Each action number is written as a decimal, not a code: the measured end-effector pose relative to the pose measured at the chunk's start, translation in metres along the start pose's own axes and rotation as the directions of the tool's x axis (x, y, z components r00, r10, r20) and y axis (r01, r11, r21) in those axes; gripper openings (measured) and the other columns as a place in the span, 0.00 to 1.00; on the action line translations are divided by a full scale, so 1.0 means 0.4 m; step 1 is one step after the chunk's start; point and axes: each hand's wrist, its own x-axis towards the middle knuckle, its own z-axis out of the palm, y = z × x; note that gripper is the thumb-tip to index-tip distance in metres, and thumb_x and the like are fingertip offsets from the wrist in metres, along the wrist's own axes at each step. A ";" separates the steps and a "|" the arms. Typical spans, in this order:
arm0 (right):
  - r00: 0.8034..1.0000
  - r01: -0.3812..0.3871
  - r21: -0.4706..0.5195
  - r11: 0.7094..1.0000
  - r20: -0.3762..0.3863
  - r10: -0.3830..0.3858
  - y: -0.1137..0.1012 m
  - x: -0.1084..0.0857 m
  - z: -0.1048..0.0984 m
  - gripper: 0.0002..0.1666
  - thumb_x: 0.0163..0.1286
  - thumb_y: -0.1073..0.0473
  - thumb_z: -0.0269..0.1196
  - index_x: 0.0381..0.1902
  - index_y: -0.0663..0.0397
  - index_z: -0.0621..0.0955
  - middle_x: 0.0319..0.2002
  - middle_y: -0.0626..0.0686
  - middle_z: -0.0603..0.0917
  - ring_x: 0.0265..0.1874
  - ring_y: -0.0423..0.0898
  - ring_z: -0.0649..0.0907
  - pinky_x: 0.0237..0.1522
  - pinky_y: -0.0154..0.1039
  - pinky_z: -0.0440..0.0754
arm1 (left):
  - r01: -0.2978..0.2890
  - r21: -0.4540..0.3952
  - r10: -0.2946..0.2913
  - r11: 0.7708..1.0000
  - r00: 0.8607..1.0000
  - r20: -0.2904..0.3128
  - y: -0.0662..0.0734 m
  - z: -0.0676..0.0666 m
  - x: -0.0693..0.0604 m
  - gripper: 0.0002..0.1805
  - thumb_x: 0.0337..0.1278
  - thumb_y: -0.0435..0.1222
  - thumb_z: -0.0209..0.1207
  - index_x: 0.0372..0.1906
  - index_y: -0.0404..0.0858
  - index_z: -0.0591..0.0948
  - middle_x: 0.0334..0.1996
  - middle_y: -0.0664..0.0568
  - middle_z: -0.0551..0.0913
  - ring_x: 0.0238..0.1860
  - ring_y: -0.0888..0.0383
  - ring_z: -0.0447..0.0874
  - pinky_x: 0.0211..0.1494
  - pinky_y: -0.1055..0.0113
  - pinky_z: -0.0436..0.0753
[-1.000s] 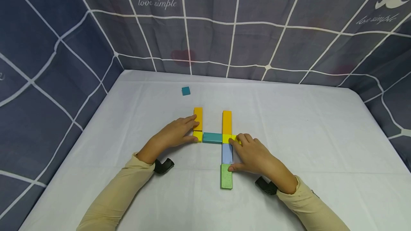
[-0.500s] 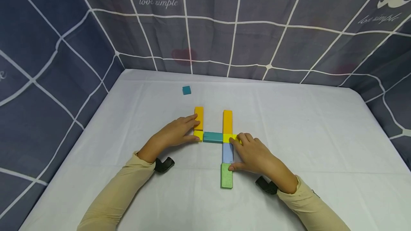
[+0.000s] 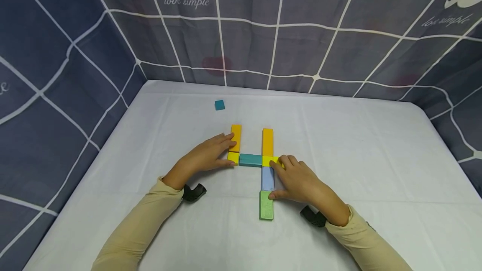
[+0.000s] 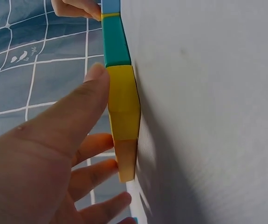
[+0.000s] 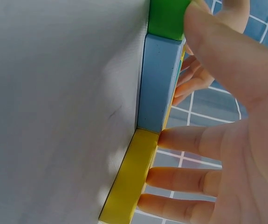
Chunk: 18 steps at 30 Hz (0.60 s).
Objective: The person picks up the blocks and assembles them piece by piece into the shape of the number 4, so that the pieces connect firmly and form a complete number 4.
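Note:
Wooden blocks lie joined in a pattern. In the head view my left hand (image 3: 206, 154) rests its fingertips on the left orange block (image 3: 236, 138), its thumb at the small yellow block (image 3: 233, 158) below. A teal block (image 3: 250, 160) links that to a yellow block (image 3: 267, 161), which my right hand (image 3: 299, 181) touches with its fingertips. The right thumb lies on the green block (image 3: 266, 209); a light blue block (image 3: 267, 178) sits between. Another orange block (image 3: 267, 141) stretches away from the yellow one. Both hands' fingers look fairly straight in the wrist views.
A loose teal piece (image 3: 219, 105) lies farther back on the white-covered table (image 3: 357, 149). Dark checked curtains (image 3: 248, 45) surround the far and side edges. A black strap mount (image 3: 193, 193) sits at the left wrist, a similar mount (image 3: 313, 216) at the right.
The left orange block has shifted slightly right against the small yellow block, with my left fingers still on it. My right hand stays in place. The head view has drifted a little.

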 end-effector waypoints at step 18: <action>1.000 -0.002 0.014 1.000 -0.004 0.002 0.003 -0.002 0.002 0.52 0.48 0.29 0.61 0.61 0.58 0.68 0.52 0.58 0.69 0.54 0.54 0.69 0.46 0.48 0.73 | -0.001 0.005 0.001 1.000 1.000 -0.023 0.003 0.007 0.002 0.36 0.49 0.55 0.60 0.62 0.41 0.69 0.70 0.48 0.56 0.71 0.46 0.50 0.69 0.51 0.58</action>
